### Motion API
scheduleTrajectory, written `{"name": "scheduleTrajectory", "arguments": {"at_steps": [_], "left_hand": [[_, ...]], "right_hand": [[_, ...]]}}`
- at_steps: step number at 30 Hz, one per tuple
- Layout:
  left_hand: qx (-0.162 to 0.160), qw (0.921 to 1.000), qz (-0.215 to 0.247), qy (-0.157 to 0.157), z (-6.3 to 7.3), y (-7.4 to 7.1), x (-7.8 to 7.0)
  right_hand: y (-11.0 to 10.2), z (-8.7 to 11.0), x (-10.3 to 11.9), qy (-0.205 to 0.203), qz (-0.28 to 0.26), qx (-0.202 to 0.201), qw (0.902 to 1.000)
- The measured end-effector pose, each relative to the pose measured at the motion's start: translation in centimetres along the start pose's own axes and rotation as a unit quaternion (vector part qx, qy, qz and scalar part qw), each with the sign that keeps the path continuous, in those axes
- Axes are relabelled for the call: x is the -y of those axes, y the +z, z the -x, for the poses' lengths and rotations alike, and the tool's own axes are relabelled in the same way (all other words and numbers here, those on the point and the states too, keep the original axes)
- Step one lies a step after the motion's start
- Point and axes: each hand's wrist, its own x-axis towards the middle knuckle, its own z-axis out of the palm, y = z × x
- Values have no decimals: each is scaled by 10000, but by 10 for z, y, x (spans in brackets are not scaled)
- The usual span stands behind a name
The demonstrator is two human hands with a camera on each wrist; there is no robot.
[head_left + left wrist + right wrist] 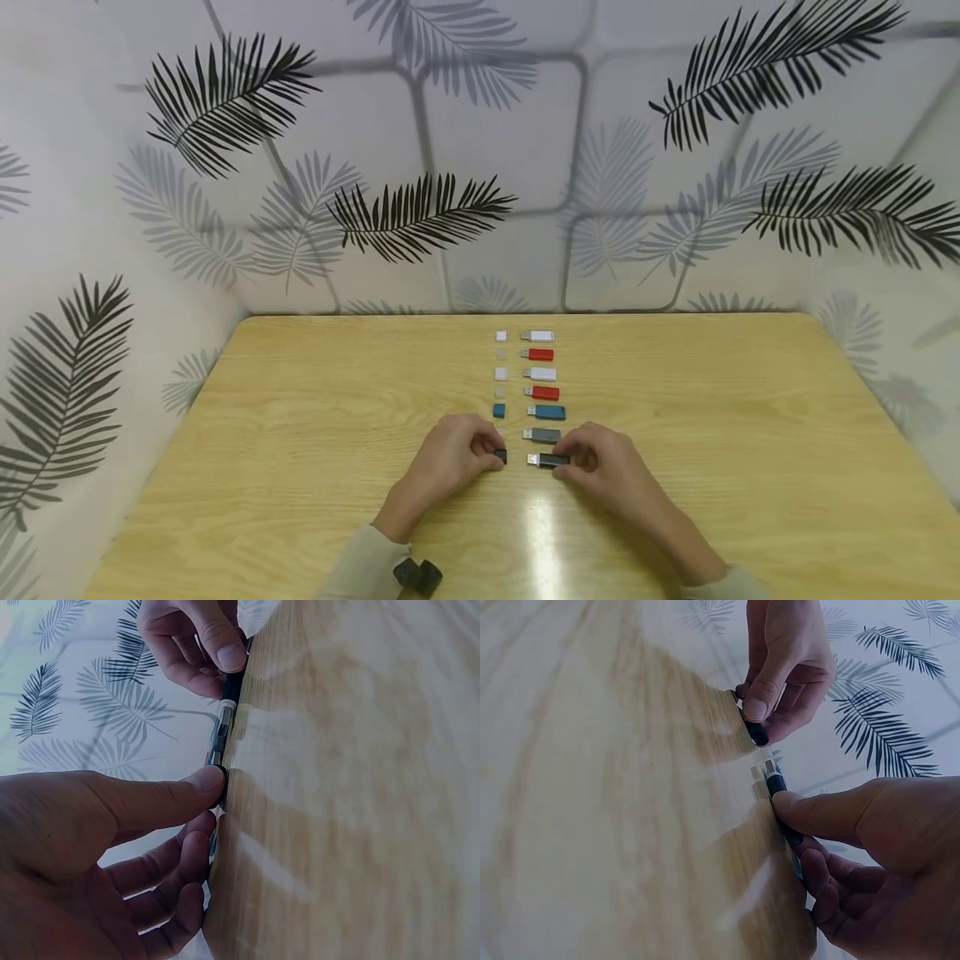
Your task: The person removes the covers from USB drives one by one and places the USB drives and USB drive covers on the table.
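Observation:
My left hand (pixel 459 454) pinches a small black cap (pixel 501 456) between thumb and fingers, low at the tabletop. Facing it, my right hand (pixel 603 462) holds a black USB stick (pixel 553 460) by its rear end, the bare metal plug pointing left toward the cap. A short gap separates cap and plug in the head view. Just above the black stick lies a grey USB stick (pixel 542 435), its plug also bare. In the right wrist view, the thumb presses along the black stick (pixel 778 787), while the other hand grips the cap (pixel 756 733).
Above lie a blue stick (pixel 547 412), red sticks (pixel 542 392) and white sticks (pixel 540 374) in a column. Left of them runs a column of caps, including a blue cap (pixel 498 410) and a white cap (pixel 501 374). A patterned wall covering (pixel 495 167) rises behind the wooden table (pixel 315 467).

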Motion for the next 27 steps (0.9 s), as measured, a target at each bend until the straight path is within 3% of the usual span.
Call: {"name": "scheduleTrajectory", "arguments": {"at_steps": [27], "left_hand": [[-18, 9999, -11, 129, -3, 1, 1]], "right_hand": [[-1, -2, -1, 206, -50, -28, 9998]]}}
